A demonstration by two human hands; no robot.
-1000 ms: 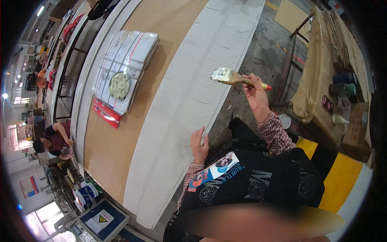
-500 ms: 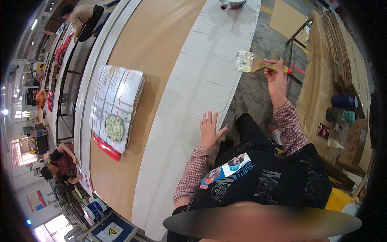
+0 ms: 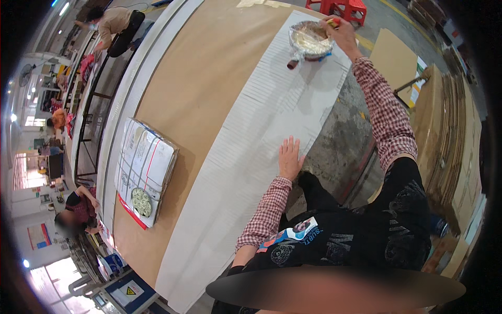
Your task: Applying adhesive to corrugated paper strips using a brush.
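Observation:
My right hand (image 3: 342,37) grips a wide brush (image 3: 333,23) by its handle at the far end of the table. The brush head is down in a bowl (image 3: 312,54) lined with clear plastic that holds a creamy white paste; the bristles are hard to make out. Under the bowl lies a layer of white sheets (image 3: 251,115), their overlapping edges showing as fine lines. My left hand (image 3: 290,159) rests flat on these sheets near their right edge, fingers stretched out and holding nothing.
Brown board (image 3: 178,94) covers the table left of the sheets, bearing a strapped white bundle (image 3: 141,157) with a round pale-green item (image 3: 141,202) on it. Red stools (image 3: 349,9) stand beyond. Stacked cardboard (image 3: 449,136) is at right. Other people work along the left.
My right hand has carried the brush from beside the table's right edge to the bowl at the far end. My left hand stays flat on the sheets. The view has shifted toward the far end.

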